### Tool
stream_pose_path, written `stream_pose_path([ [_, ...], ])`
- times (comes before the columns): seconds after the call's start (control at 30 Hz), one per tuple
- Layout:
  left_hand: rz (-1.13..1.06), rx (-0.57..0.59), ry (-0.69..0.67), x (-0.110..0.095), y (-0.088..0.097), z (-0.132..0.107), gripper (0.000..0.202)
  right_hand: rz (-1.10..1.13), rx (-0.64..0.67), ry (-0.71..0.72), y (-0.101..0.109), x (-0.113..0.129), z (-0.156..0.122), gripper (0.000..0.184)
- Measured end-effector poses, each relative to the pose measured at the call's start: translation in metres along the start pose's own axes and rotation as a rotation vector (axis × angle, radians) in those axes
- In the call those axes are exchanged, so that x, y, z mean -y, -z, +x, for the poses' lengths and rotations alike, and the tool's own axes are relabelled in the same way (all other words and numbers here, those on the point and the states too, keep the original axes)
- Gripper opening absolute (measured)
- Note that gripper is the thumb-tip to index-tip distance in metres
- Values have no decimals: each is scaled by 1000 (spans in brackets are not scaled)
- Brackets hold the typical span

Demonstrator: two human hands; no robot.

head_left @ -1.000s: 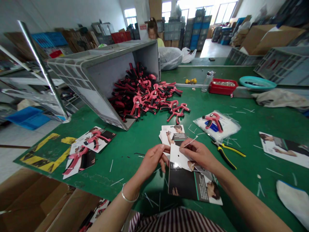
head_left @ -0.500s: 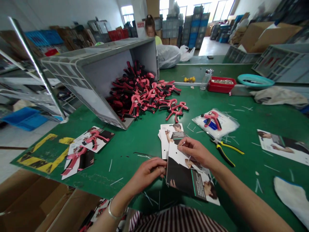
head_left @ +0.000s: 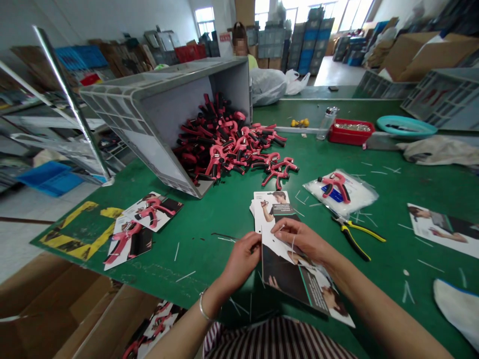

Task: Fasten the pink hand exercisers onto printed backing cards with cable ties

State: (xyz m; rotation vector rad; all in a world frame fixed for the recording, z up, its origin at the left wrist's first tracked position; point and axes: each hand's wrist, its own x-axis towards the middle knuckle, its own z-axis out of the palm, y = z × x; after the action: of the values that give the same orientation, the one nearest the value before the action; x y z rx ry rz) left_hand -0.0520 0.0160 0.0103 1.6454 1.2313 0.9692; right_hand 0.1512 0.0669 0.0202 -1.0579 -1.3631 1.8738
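A printed backing card (head_left: 284, 279), partly black with pictures, lies tilted in front of my body. My left hand (head_left: 243, 257) is closed at its left edge, gripping it with fingertips partly hidden behind it. Over the card's white part, my right hand (head_left: 301, 240) pinches a thin white cable tie (head_left: 293, 243), whose strip shows below the fingers. Just beyond the held card is a stack of similar cards (head_left: 266, 212). Two cards with red-and-black spring clamps (head_left: 153, 209) on them lie to the left.
A tipped grey crate (head_left: 160, 164) spills a heap of clamps (head_left: 224, 144). At right are yellow-handled pliers (head_left: 357, 239), a clamp on a plastic bag (head_left: 359, 194), a loose card (head_left: 445, 229) and a white glove (head_left: 456, 304). Cut strips litter the table. A person (head_left: 241, 45) is behind the crate.
My left hand has moved up along the card's left edge, its fingers closing at the card. The card's lower end has shifted down and right. My right hand keeps its pinch.
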Motion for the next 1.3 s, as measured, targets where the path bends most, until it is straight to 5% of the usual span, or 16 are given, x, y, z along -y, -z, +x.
stream_pose_path([
  [0.3,-323,36,170,7,-10,-5,8,-205,57,37,5,-7,-7,26],
  [0.43,-589,-25,361,6,-11,-6,51,-348,80,103,-1,-7,-15,26],
  [0.53,-698,66,385,3,-2,-7,58,-392,57,151,-5,-5,-18,20],
  [0.63,-625,78,408,-1,9,-6,42,-386,67,196,-8,-8,-17,17],
  [0.77,-251,9,309,-5,18,6,38,-400,131,262,-10,-11,-13,19],
  [0.87,-267,129,343,-4,21,18,33,-434,120,309,-6,-2,-12,18],
  [0.97,-351,-27,383,-1,23,21,32,-525,28,347,10,18,-11,15],
  [1.1,-491,-344,343,12,18,13,35,-708,-182,417,52,39,20,23],
  [1.3,-468,-34,539,41,-1,-2,44,-737,-574,84,112,45,134,28],
])
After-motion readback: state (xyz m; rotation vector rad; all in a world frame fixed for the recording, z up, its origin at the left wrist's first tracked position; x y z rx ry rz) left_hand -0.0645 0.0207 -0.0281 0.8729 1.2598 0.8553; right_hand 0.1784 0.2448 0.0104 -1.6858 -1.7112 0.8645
